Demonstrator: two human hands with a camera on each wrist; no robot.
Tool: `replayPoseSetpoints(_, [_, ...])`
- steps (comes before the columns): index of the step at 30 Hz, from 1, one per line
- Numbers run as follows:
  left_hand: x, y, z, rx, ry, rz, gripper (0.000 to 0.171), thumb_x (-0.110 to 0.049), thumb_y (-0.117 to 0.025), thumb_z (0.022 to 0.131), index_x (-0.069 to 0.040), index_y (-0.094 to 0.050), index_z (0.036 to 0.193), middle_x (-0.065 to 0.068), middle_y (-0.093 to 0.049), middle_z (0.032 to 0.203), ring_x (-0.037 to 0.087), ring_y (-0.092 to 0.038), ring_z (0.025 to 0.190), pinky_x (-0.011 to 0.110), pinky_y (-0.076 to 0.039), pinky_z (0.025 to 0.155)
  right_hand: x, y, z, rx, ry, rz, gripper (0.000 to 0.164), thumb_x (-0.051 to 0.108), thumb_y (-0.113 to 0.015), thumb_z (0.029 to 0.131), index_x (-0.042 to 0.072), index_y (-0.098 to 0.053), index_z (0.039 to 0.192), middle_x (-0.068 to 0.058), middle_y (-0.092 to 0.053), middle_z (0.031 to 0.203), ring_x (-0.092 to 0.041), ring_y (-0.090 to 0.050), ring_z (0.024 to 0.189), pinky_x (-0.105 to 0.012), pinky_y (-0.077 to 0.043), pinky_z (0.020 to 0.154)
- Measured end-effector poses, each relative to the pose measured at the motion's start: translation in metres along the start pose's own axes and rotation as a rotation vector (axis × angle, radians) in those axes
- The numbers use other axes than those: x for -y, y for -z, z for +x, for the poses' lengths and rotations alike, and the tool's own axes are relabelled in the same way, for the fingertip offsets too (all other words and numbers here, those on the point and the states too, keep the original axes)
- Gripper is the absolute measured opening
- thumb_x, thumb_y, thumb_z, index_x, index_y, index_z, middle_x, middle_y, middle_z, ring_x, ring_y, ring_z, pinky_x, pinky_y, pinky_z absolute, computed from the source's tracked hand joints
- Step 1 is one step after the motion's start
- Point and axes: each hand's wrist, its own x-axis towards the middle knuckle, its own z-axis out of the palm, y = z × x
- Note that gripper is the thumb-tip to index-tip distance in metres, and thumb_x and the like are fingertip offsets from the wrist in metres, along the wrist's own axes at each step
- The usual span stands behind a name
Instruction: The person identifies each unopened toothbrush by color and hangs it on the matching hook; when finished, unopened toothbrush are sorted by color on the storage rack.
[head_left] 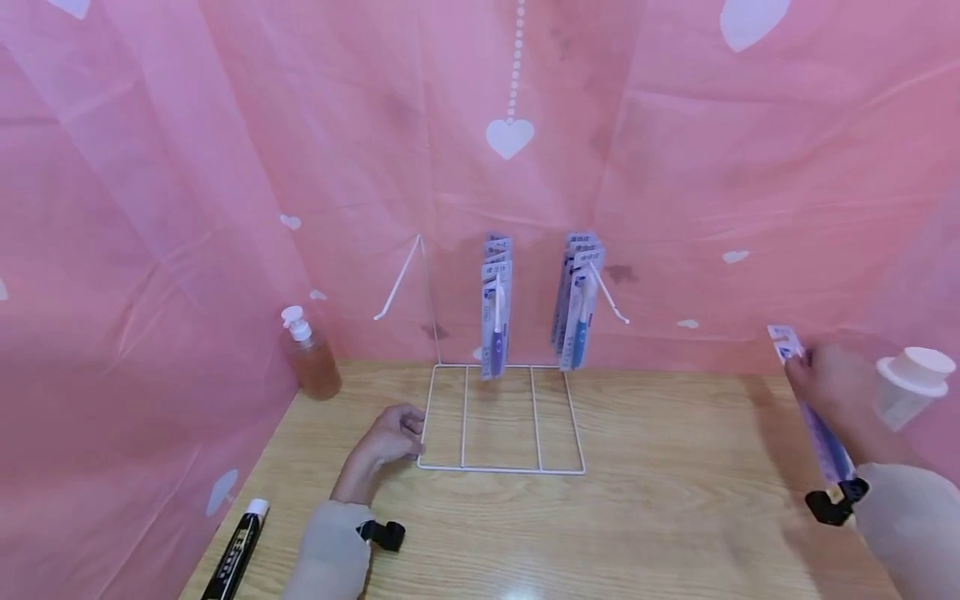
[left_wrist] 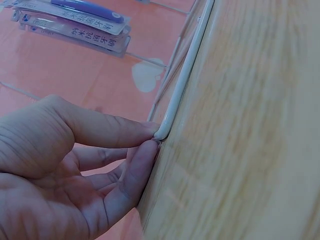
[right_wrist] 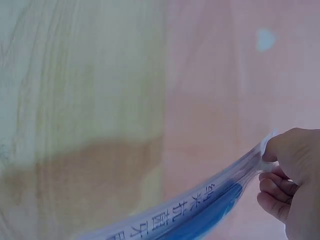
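Note:
A white wire display rack (head_left: 501, 471) stands on the table against the pink cloth. My left hand (head_left: 390, 435) pinches the left side of its base; in the left wrist view, thumb and finger meet at the white rod (left_wrist: 186, 75). Packaged toothbrushes hang on the rack in two rows, a middle row (head_left: 497, 333) with a purple brush in front and a right row (head_left: 579, 333) with a blue one. Off to the right, my right hand (head_left: 836, 392) holds another packaged toothbrush (right_wrist: 192, 212) near its top end; that brush has a blue handle.
The rack's left hook (head_left: 397, 277) carries nothing. A pump bottle (head_left: 315, 362) of amber liquid stands at the back left. A black tube with a white cap (head_left: 238, 550) lies at the front left. A white-lidded container (head_left: 911, 383) is beyond the right hand.

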Motion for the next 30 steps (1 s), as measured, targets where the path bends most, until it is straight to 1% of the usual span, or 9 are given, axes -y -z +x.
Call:
replayPoseSetpoints(4, [0.000,0.001,0.000,0.000,-0.001,-0.009,0.053,0.023,-0.067,0.067,0.011,-0.056,0.118,0.016,-0.052,0.096,0.025,-0.057,0.077,0.033,-0.060,0.063,0.024,0.014,0.007,-0.011,-0.024,0.018,0.025,0.016,-0.053,0.088,-0.003,-0.054,0.071,-0.006,-0.049,0.052,-0.022,-0.044,0.043,-0.034,-0.034,0.035])
replayPoseSetpoints(7, [0.000,0.002,0.000,-0.003,0.001,-0.008,0.053,0.023,-0.067,0.068,0.011,-0.056,0.118,0.016,-0.052,0.096,0.025,-0.057,0.077,0.033,-0.060,0.062,0.050,0.025,0.004,-0.078,0.000,0.026,0.026,0.017,-0.055,0.086,-0.007,-0.057,0.079,-0.013,-0.053,0.057,-0.024,-0.046,0.045,-0.033,-0.033,0.037])
replayPoseSetpoints(10, [-0.001,0.003,-0.001,-0.005,0.009,0.003,0.052,0.022,-0.067,0.069,0.010,-0.057,0.119,0.016,-0.052,0.097,0.025,-0.057,0.078,0.033,-0.060,0.063,0.076,0.036,-0.002,-0.133,0.015,0.030,0.029,0.019,-0.056,0.087,-0.009,-0.059,0.088,-0.022,-0.058,0.068,-0.028,-0.049,0.049,-0.032,-0.035,0.039])
replayPoseSetpoints(13, [-0.002,0.003,-0.001,-0.005,0.018,0.011,0.052,0.022,-0.068,0.071,0.009,-0.057,0.119,0.016,-0.052,0.097,0.025,-0.057,0.078,0.033,-0.060,0.063,0.100,0.046,-0.010,-0.150,0.031,0.051,0.033,0.021,-0.060,0.090,-0.011,-0.060,0.096,-0.029,-0.061,0.081,-0.030,-0.053,0.054,-0.029,-0.039,0.039])
replayPoseSetpoints(16, [-0.001,0.002,-0.002,-0.005,0.018,0.015,0.052,0.023,-0.068,0.070,0.009,-0.057,0.119,0.016,-0.052,0.098,0.025,-0.058,0.078,0.033,-0.060,0.063,0.125,0.056,-0.020,-0.180,0.075,0.082,0.036,0.022,-0.065,0.090,-0.012,-0.062,0.101,-0.031,-0.062,0.088,-0.033,-0.057,0.059,-0.024,-0.039,0.040])
replayPoseSetpoints(21, [-0.001,0.002,-0.003,0.000,0.015,0.005,0.053,0.023,-0.068,0.070,0.010,-0.057,0.119,0.017,-0.052,0.098,0.025,-0.057,0.078,0.034,-0.060,0.063,0.161,0.064,-0.036,-0.347,0.225,0.125,0.030,0.018,-0.071,0.084,-0.008,-0.068,0.098,-0.025,-0.067,0.087,-0.035,-0.062,0.067,-0.014,-0.034,0.050])
replayPoseSetpoints(25, [-0.002,0.002,-0.004,-0.001,0.015,0.010,0.053,0.022,-0.069,0.070,0.009,-0.057,0.120,0.017,-0.051,0.098,0.025,-0.057,0.079,0.033,-0.060,0.063,0.186,0.064,-0.047,-0.509,0.331,0.177,0.025,0.018,-0.071,0.080,-0.004,-0.072,0.093,-0.019,-0.071,0.082,-0.027,-0.064,0.067,-0.009,-0.034,0.060])
replayPoseSetpoints(28, [-0.003,0.002,-0.003,0.001,0.014,0.013,0.053,0.021,-0.069,0.070,0.009,-0.057,0.120,0.017,-0.051,0.099,0.025,-0.057,0.079,0.033,-0.060,0.063,0.204,0.063,-0.054,-0.585,0.373,0.257,0.026,0.022,-0.069,0.079,-0.002,-0.073,0.089,-0.016,-0.071,0.078,-0.008,-0.060,0.069,-0.007,-0.036,0.065])
replayPoseSetpoints(30, [-0.003,0.001,-0.003,0.002,0.011,0.010,0.053,0.022,-0.068,0.070,0.009,-0.057,0.120,0.017,-0.051,0.099,0.025,-0.057,0.079,0.034,-0.060,0.063,0.215,0.062,-0.058,-0.604,0.408,0.318,0.028,0.024,-0.067,0.080,-0.003,-0.073,0.088,-0.015,-0.071,0.077,0.003,-0.054,0.072,-0.004,-0.037,0.068])
